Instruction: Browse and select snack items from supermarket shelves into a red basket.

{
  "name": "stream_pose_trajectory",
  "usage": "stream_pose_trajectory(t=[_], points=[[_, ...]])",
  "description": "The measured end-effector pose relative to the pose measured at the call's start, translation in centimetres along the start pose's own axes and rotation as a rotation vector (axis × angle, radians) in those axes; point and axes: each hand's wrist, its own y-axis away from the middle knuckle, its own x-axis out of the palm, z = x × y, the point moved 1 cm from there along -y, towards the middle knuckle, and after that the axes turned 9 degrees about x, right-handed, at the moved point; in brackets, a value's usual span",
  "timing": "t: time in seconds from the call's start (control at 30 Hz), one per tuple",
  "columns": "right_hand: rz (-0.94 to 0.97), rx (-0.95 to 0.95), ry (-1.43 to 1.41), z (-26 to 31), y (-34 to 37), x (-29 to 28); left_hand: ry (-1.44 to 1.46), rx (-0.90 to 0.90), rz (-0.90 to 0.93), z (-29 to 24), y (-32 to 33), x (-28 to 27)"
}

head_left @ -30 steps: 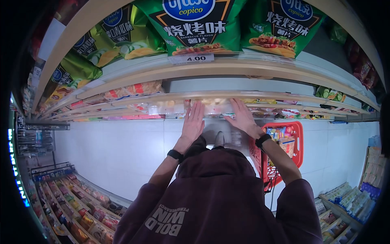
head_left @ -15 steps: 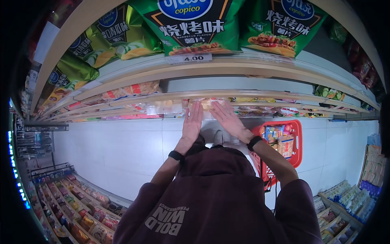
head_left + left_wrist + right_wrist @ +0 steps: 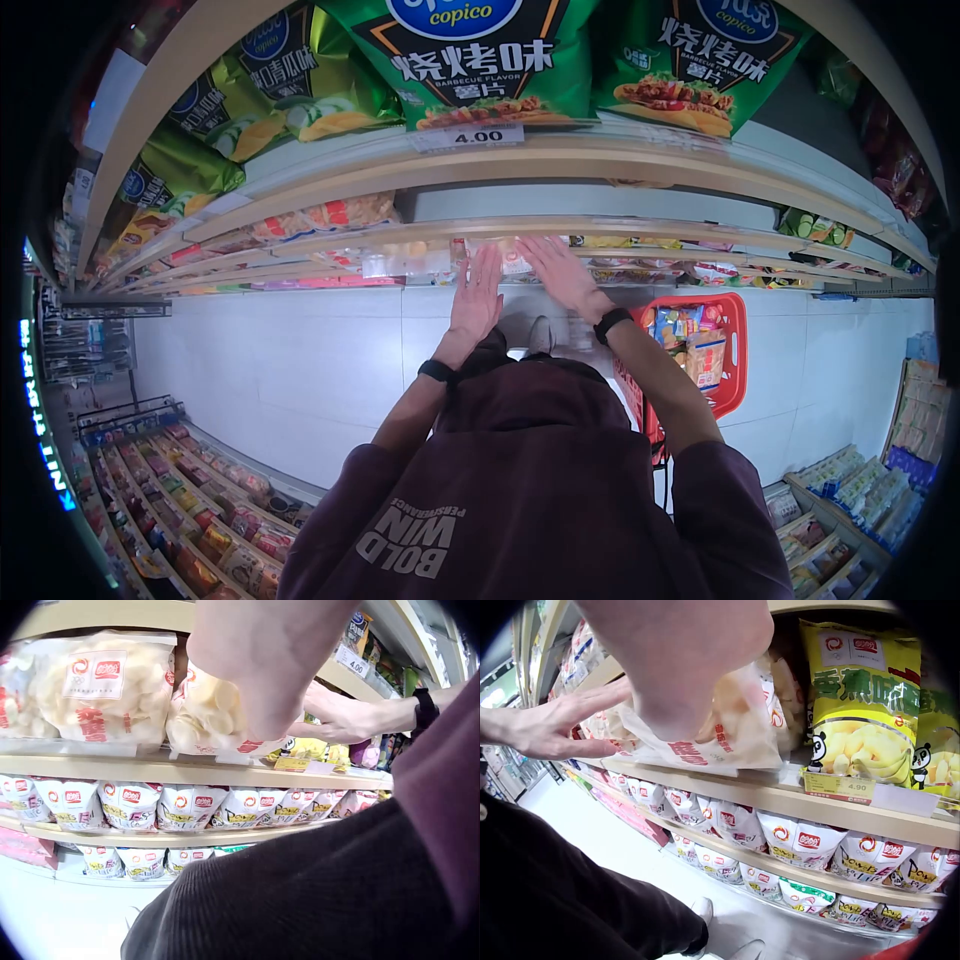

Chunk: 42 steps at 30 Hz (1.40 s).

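Observation:
A clear bag of pale puffed snacks (image 3: 742, 724) with red lettering stands at the front of a shelf. In the head view my left hand (image 3: 476, 292) reaches to its left part, fingers straight and pointing at the shelf. My right hand (image 3: 558, 275) lies over its right part, fingers extended and slanting toward the left hand. The left wrist view has the same snack bag (image 3: 206, 712) partly hidden behind the left hand. Beside it on the left is a similar puffed snack bag (image 3: 105, 694).
Yellow banana-flavour bags (image 3: 862, 712) stand to the right, above a price label (image 3: 840, 787). White snack bags (image 3: 191, 806) line the lower shelves. Green chip bags (image 3: 480, 70) sit on the top shelf. A red basket (image 3: 738, 350) with packaged snacks stands on the floor at right.
My right hand has moved left, closer to the left hand, and over the snack bag. The left hand has stayed nearly in place.

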Motion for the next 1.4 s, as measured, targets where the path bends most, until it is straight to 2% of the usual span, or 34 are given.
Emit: stream_pose_trajectory(t=[0.13, 0.23, 0.3, 0.33, 0.43, 0.5, 0.53, 0.63, 0.73, 0.83, 0.9, 0.93, 1.0, 1.13, 1.2, 1.3, 1.33, 1.4], points=[[0.104, 0.117, -0.249, -1.3, -1.8, 0.9, 0.057, -0.077, 0.007, 1.9, -2.0, 1.7], [0.275, 0.226, -0.259, -1.6, -2.8, -0.6, 0.09, -0.128, -0.013, 2.8, -2.6, 2.6], [0.072, 0.181, -0.229, -1.7, -2.6, 0.5, 0.129, -0.165, 0.034, 2.7, -2.7, 2.4], [-0.03, 0.158, -0.214, -1.8, -2.5, 1.0, 0.115, -0.127, 0.018, 2.2, -2.5, 1.5], [-0.106, 0.162, -0.282, -2.3, -3.0, 2.0, 0.127, 0.0, 0.027, -0.4, -0.2, 0.2], [0.069, 0.231, -0.346, -2.5, -3.3, 0.9, 0.214, 0.106, 0.092, -1.6, 0.7, 0.3], [0.159, 0.263, -0.377, -2.3, -3.4, 0.7, 0.235, 0.061, 0.094, -1.8, 0.7, 0.8], [0.265, 0.302, -0.325, -1.2, -4.3, 0.4, 0.284, -0.038, 0.089, -0.8, -0.2, 2.7], [0.202, 0.258, -0.291, -0.5, -3.7, -0.3, 0.299, -0.05, 0.065, 0.2, -0.9, 3.1], [-0.395, -0.193, -0.347, -0.3, -0.2, -0.6, 0.365, -0.08, -0.028, 0.2, -0.7, 3.4], [-0.098, -0.279, -0.369, -0.4, 2.5, 0.2, 0.503, -0.117, -0.161, 0.1, -0.5, 4.1], [0.048, -0.315, -0.377, -0.3, 3.2, 0.7, 0.599, -0.196, -0.124, 0.2, -0.5, 3.8], [0.147, -0.167, -0.449, -0.2, 3.3, 2.4, 0.79, -0.345, -0.053, 0.2, -0.8, 3.3], [0.344, 0.232, -0.672, 0.2, 1.2, 2.4, 0.795, -0.284, 0.02, 1.5, -1.9, 7.1], [0.35, 0.311, -0.679, 0.6, -0.5, 2.5, 0.907, -0.265, 0.035, 2.4, -3.2, 6.6], [0.331, 0.383, -0.71, 0.5, -2.3, 2.3, 0.849, -0.178, 0.189, 3.8, -4.6, 5.4], [0.322, 0.398, -0.724, 0.3, -2.7, 2.3, 0.851, -0.241, 0.261, 4.3, -5.3, 5.5], [0.459, 0.348, -0.695, -1.1, -4.5, 2.4, 0.849, -0.371, 0.407, 5.6, -6.7, 5.8]])
